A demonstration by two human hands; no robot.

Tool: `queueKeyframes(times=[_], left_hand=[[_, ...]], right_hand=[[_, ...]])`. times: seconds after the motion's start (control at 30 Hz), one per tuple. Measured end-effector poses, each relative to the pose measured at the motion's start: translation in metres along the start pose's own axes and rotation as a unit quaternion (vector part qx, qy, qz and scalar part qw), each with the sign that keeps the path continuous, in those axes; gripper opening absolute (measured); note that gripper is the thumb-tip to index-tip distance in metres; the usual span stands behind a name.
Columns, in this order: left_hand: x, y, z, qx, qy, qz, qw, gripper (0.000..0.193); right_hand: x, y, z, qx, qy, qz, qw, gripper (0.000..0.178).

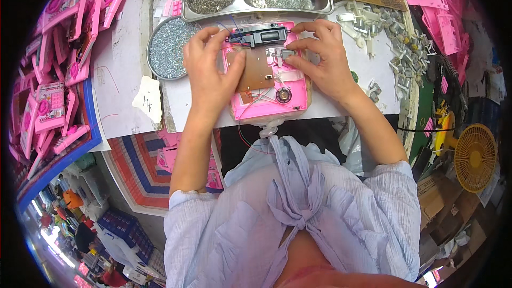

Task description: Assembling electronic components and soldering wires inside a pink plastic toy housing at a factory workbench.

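Observation:
A pink plastic casing [265,109] lies open on the table in front of me. Inside it are a brown circuit board [256,73], a round speaker [283,94], thin coloured wires and a small grey block [287,54]. Across its far end sits a grey and black module [265,36] with a dark window, slightly tilted. The curled fingers of my left hand [208,64] hold the module's left end, the thumb over the board. At the other end, my right hand [322,56] has its index finger on the module; its thumb is by the grey block. Fingertip contact is partly hidden.
A round dish of small screws [170,48] stands left of the casing, a metal tray of springs [277,5] beyond it. Loose grey and white parts [402,56] lie to the right. Pink casings [50,104] are heaped at left. A yellow fan [476,157] is at far right.

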State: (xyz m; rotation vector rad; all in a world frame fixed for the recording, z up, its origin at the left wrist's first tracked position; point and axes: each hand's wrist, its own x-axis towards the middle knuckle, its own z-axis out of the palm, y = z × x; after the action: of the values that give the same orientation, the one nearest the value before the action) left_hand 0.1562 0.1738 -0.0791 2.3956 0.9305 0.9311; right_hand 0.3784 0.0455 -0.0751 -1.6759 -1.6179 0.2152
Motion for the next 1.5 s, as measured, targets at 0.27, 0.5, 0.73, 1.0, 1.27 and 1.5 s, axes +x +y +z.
queueKeyframes(times=[0.27, 0.5, 0.73, 1.0, 1.27, 1.5], left_hand=[[-0.005, 0.014, 0.012, -0.038, 0.004, -0.010, 0.999, 0.029], [-0.017, 0.007, 0.007, -0.098, 0.045, -0.019, 0.994, 0.016], [-0.041, 0.011, 0.010, -0.104, 0.098, -0.078, 0.987, 0.016], [-0.047, 0.009, 0.017, -0.108, 0.134, -0.104, 0.980, 0.016], [-0.047, 0.005, 0.022, -0.134, 0.146, -0.119, 0.973, 0.015], [-0.040, 0.003, 0.015, -0.096, 0.125, -0.076, 0.985, 0.013]], right_hand=[[0.005, -0.005, -0.007, -0.052, -0.029, -0.013, 0.998, 0.021], [0.043, -0.027, -0.006, -0.035, -0.024, -0.106, 0.994, 0.027], [0.077, -0.037, 0.031, -0.013, -0.066, -0.180, 0.981, 0.010], [0.100, -0.060, 0.058, -0.194, -0.147, -0.198, 0.949, 0.015], [0.087, -0.045, 0.047, -0.075, -0.122, -0.268, 0.953, 0.015], [0.051, -0.030, 0.019, 0.011, -0.021, -0.186, 0.982, 0.014]])
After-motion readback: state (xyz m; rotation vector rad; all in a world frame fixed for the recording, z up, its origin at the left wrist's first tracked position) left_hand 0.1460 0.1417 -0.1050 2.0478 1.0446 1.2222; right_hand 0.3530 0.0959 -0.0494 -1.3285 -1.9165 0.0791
